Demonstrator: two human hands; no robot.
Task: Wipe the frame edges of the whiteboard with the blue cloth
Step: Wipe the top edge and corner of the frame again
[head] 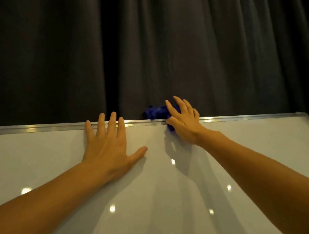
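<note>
The whiteboard [58, 157] fills the lower half of the head view, with a silver metal frame edge [36, 127] running along its top. A crumpled blue cloth [156, 113] lies bunched over that top edge near the middle. My right hand [183, 122] presses on the cloth with fingers spread, thumb on the board side, fingers over the frame. My left hand [108, 146] lies flat on the board surface to the left, fingers apart, fingertips reaching the frame, holding nothing.
A dark pleated curtain [179, 38] hangs behind the board. The board's right corner [302, 113] of the frame shows at the far right. Ceiling-light reflections dot the glossy surface.
</note>
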